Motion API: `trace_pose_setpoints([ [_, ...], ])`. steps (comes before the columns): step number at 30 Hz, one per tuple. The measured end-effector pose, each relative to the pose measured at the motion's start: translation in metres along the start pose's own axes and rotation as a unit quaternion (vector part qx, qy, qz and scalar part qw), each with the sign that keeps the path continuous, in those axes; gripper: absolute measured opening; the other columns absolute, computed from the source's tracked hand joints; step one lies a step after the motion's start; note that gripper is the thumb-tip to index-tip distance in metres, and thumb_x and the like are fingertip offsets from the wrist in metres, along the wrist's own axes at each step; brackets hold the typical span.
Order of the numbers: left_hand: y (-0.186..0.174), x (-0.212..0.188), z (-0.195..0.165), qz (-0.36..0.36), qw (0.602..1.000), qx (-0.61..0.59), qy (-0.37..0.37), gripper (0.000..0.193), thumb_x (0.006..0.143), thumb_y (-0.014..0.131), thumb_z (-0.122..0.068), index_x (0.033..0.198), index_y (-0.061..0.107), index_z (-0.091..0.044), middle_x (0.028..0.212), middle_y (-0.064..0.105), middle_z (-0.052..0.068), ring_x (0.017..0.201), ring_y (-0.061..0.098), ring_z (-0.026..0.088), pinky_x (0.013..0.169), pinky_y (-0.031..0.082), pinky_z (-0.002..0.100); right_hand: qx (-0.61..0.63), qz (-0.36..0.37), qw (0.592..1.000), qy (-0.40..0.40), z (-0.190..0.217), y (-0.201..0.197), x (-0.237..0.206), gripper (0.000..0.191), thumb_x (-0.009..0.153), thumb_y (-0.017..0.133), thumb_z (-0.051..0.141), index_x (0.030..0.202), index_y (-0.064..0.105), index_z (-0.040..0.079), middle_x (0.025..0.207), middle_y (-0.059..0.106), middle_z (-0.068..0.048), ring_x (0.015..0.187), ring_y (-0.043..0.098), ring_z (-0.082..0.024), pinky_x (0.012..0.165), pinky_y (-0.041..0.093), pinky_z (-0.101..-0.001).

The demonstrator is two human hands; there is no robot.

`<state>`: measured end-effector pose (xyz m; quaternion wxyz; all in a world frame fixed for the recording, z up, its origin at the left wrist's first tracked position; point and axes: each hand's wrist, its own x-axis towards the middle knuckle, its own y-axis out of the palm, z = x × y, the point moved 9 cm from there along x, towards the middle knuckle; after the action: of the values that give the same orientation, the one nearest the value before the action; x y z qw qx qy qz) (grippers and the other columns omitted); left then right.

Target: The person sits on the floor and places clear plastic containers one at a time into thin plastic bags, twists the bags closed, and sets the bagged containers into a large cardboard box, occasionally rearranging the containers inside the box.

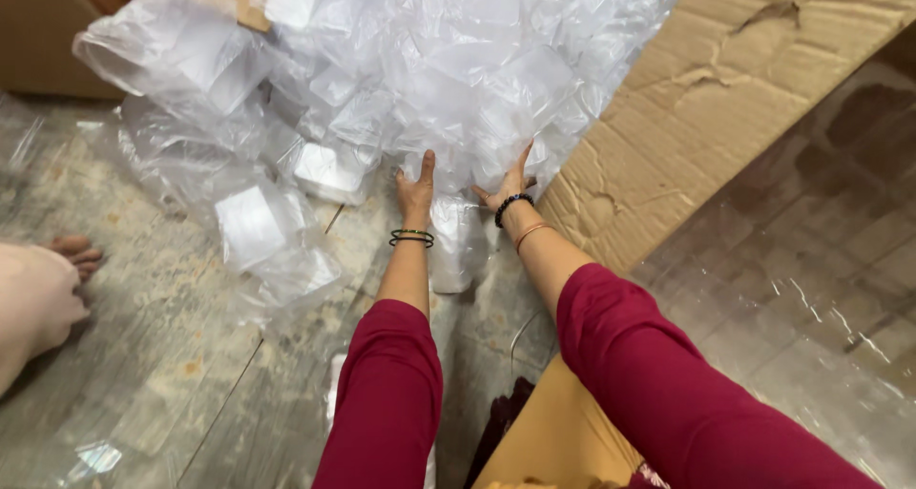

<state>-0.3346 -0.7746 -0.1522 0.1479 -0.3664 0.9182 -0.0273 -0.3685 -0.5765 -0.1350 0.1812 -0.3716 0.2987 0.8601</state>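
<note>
A big heap of clear plastic bags (429,60), each holding white box-shaped pieces, lies on the floor ahead of me. My left hand (416,188) reaches into the heap's near edge, fingers pushed under the plastic, dark bangles on the wrist. My right hand (509,186) presses against the same bag beside it, thumb and fingers spread, wearing a black bead bracelet and a thin bangle. Both arms are in dark red sleeves. One bagged white piece (456,246) hangs down between my wrists. How firmly either hand grips the plastic is hidden.
A flattened, torn cardboard sheet (725,98) lies to the right of the heap. Clear plastic film (821,308) covers the floor at right. Another person's bare foot (57,260) rests at the left edge. More bagged white boxes (253,227) are spread at left. A cardboard box (38,31) stands far left.
</note>
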Motion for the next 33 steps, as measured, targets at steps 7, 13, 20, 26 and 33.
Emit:
trace_pose_setpoints([
  [7, -0.004, -0.021, -0.014, 0.066, 0.982, -0.165, 0.062, 0.112, 0.075, 0.078, -0.068, 0.147, 0.043, 0.01, 0.149, 0.054, 0.022, 0.136, 0.051, 0.028, 0.114, 0.039, 0.037, -0.027, 0.055, 0.996, -0.069, -0.005, -0.007, 0.008, 0.127, 0.067, 0.056, 0.088, 0.162, -0.004, 0.028, 0.167, 0.01, 0.0, 0.147, 0.026, -0.036, 0.106, 0.041, -0.0635],
  [13, -0.066, -0.1, 0.035, -0.005, 0.965, -0.257, 0.056, 0.04, 0.092, 0.067, -0.024, 0.121, 0.062, 0.003, 0.109, 0.071, 0.01, 0.092, 0.073, 0.021, 0.081, 0.057, 0.035, -0.27, 0.412, 0.866, -0.088, -0.076, -0.005, -0.075, 0.089, 0.097, 0.052, 0.07, 0.153, 0.041, 0.002, 0.148, 0.042, -0.017, 0.134, 0.041, -0.029, 0.112, 0.039, -0.0476],
  [20, -0.13, -0.224, 0.016, -0.042, 0.982, -0.072, 0.17, 0.041, 0.113, 0.045, -0.027, 0.126, 0.067, 0.005, 0.107, 0.068, 0.019, 0.093, 0.063, 0.026, 0.086, 0.053, 0.037, -0.53, 0.468, 0.666, -0.237, -0.063, -0.077, -0.195, 0.073, 0.098, 0.057, 0.057, 0.145, 0.052, 0.001, 0.136, 0.062, -0.014, 0.126, 0.06, -0.025, 0.105, 0.048, -0.0363],
  [26, -0.104, -0.349, -0.059, 0.166, 0.916, -0.273, 0.242, 0.037, 0.114, 0.042, -0.024, 0.13, 0.053, 0.008, 0.132, 0.063, 0.018, 0.116, 0.068, 0.028, 0.1, 0.059, 0.04, -0.479, 0.49, 0.658, -0.313, -0.018, -0.182, -0.284, 0.071, 0.096, 0.067, 0.047, 0.144, 0.051, -0.003, 0.137, 0.062, -0.014, 0.127, 0.058, -0.022, 0.107, 0.046, -0.036],
  [33, -0.038, -0.513, -0.108, 0.274, 0.859, -0.124, 0.414, 0.042, 0.116, 0.04, -0.028, 0.136, 0.056, 0.005, 0.126, 0.058, 0.016, 0.11, 0.062, 0.023, 0.095, 0.053, 0.035, -0.405, 0.438, 0.748, -0.292, 0.073, -0.333, -0.342, 0.034, 0.097, 0.077, 0.017, 0.121, 0.065, -0.004, 0.106, 0.065, -0.002, 0.098, 0.06, -0.009, 0.086, 0.054, -0.028],
])
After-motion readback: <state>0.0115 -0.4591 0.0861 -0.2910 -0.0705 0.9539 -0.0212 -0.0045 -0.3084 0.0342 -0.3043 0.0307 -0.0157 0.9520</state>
